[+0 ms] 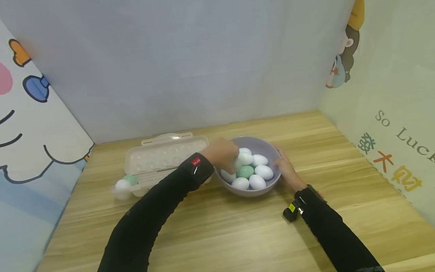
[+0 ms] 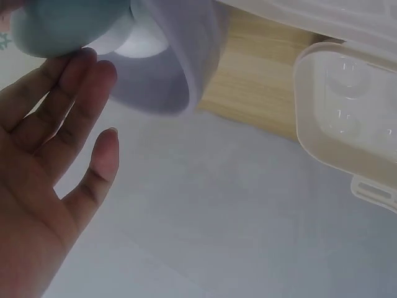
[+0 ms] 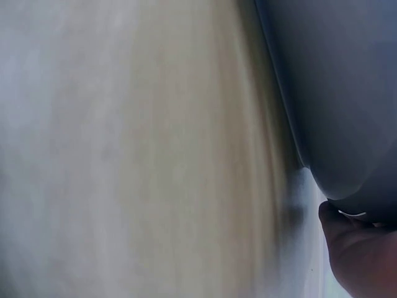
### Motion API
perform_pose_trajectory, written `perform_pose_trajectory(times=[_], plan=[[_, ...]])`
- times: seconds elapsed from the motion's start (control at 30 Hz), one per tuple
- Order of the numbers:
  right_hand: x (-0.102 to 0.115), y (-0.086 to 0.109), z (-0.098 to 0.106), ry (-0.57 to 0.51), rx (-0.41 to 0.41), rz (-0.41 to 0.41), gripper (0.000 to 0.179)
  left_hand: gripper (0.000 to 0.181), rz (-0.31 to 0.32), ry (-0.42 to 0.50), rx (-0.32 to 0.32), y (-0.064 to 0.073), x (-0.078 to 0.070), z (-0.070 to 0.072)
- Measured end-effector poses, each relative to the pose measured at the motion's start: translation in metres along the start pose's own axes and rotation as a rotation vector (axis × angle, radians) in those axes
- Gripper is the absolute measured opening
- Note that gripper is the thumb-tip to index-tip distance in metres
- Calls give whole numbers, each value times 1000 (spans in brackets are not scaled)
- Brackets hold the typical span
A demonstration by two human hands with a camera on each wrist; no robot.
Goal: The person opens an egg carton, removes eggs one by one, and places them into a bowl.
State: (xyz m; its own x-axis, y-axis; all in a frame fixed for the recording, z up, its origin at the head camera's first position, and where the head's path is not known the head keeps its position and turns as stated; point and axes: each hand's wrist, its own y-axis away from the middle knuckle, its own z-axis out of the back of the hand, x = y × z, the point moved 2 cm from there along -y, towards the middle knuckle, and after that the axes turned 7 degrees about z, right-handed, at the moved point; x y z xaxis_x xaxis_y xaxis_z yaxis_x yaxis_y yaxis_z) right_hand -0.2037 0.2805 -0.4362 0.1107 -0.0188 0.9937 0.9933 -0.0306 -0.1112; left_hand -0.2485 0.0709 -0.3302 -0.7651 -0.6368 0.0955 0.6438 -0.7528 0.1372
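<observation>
A round lavender bowl (image 1: pixel 249 193) holds several white eggs (image 1: pixel 264 172) and a green egg (image 1: pixel 245 172). Over the bowl's left side, my left hand (image 1: pixel 222 154) reaches in with its fingers pointing down. In the left wrist view a pale green egg (image 2: pixel 68 28) lies against the fingertips, with the thumb at its far side, pinched between them; the ring and little fingers stay loose. My right hand (image 1: pixel 287 170) grips the bowl's right rim, the thumb on the inner side. Only part of that hand shows at the bowl's grey-looking wall (image 3: pixel 335 93) in the right wrist view.
Left of the bowl lies a clear plastic egg carton with its lid (image 1: pixel 166 153) raised. A white egg (image 1: pixel 122 184) and a green egg (image 1: pixel 130 179) sit in its left end, and my left sleeve covers much of its tray. Walls stand behind and beside the wooden table (image 1: pixel 217 234).
</observation>
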Motion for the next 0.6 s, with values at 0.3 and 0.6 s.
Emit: perform_pose_trajectory(times=[0.3, 0.6], plan=[[-3, 1, 2, -4, -7, 23, 72, 19, -64, -34, -94, -12, -8, -12], [2, -1, 0, -4, -16, -51, 71, 23, -88, -29, -159, -9, -12, -23]])
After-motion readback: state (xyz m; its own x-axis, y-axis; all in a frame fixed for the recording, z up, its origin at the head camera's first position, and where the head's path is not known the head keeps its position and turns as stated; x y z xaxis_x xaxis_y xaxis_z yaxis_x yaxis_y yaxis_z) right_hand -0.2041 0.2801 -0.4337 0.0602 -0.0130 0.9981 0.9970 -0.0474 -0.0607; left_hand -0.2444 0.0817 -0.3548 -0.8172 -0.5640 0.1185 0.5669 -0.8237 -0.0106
